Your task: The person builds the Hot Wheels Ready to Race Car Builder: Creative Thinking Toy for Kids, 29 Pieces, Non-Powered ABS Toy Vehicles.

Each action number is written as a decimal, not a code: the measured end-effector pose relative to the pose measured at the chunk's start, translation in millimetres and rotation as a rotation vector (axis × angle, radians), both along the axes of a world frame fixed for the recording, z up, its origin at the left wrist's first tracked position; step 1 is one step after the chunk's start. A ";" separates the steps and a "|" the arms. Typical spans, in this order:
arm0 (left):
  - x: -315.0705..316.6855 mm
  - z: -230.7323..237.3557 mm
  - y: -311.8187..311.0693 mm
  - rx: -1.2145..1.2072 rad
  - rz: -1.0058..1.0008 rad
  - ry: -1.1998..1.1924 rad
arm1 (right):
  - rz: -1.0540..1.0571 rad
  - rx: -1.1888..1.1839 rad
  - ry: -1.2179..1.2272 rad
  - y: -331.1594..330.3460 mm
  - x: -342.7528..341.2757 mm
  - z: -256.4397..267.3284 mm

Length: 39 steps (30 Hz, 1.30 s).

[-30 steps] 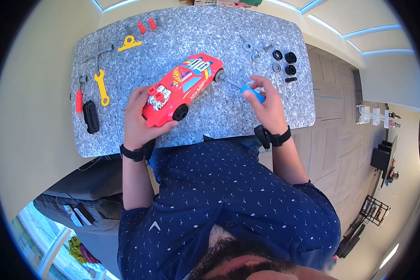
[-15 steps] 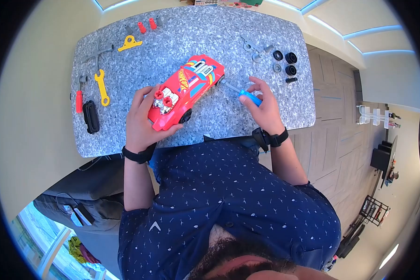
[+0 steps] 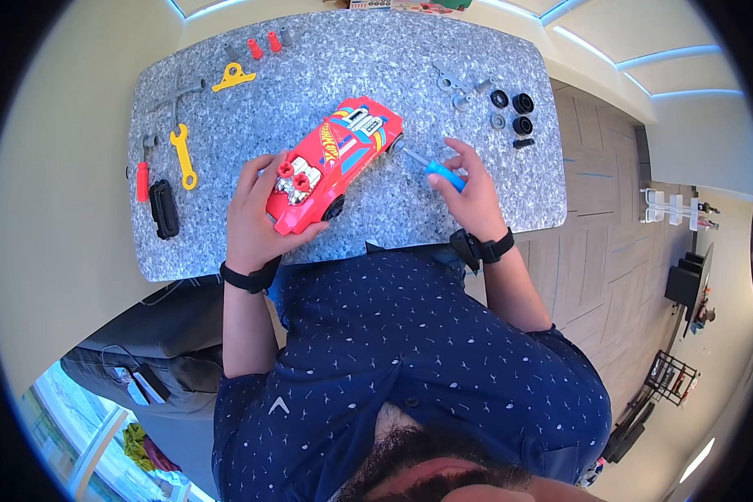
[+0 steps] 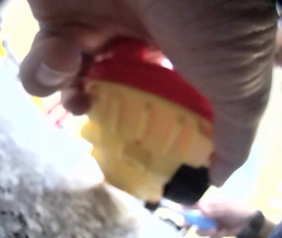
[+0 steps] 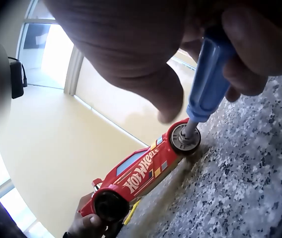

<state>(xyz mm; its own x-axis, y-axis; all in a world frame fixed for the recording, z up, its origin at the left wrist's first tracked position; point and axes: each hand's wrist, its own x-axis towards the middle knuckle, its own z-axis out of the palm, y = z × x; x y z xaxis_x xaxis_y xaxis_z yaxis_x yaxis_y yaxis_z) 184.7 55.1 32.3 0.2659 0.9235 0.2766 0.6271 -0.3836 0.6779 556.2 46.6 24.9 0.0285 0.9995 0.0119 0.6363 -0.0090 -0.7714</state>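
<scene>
My left hand (image 3: pixel 251 209) grips a red toy car (image 3: pixel 336 155) by the end with the chrome engine, thumb along its near side. The left wrist view looks at the car's yellow underside (image 4: pixel 138 134) and a black wheel (image 4: pixel 188 184). A screwdriver (image 3: pixel 446 176) with a blue handle is held in my right hand (image 3: pixel 479 201). Its shaft points at the wheel at the car's far end. In the right wrist view the screwdriver tip meets the grey hub of that wheel (image 5: pixel 178 140), and the other near-side wheel (image 5: pixel 110 206) is plain black.
Yellow wrench (image 3: pixel 183 157), yellow bracket (image 3: pixel 233 78), grey hammer-like tool (image 3: pixel 176 96), red-handled tool (image 3: pixel 142 181) and black case (image 3: pixel 164 209) lie at left on the speckled table (image 3: pixel 351 58). Small red pegs (image 3: pixel 274 41) stand at the back. Black wheels (image 3: pixel 523 104) and grey parts sit at right.
The car has rolled more upright, so its top faces the head view and its side wheels show less. My right hand and screwdriver have shifted slightly left, tip staying at the wheel.
</scene>
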 end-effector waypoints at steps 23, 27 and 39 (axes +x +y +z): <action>0.3 0.0 0.1 0.011 -0.008 0.001 | 0.004 -0.234 0.215 5.7 0.2 -7.9; 0.8 0.3 -0.3 0.016 -0.008 0.004 | 0.046 -0.046 -0.009 1.8 -9.8 6.5; -26.3 -12.5 9.5 -0.099 -0.216 -0.346 | -0.059 -0.450 0.663 11.9 18.5 0.7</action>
<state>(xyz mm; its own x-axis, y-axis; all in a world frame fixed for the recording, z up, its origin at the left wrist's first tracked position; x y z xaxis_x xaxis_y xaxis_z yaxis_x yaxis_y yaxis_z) 158.4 64.5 19.8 0.3636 0.8831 0.2965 0.2683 -0.4041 0.8745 574.8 58.5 25.5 -0.0586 0.9010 -0.4299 0.0353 -0.4285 -0.9029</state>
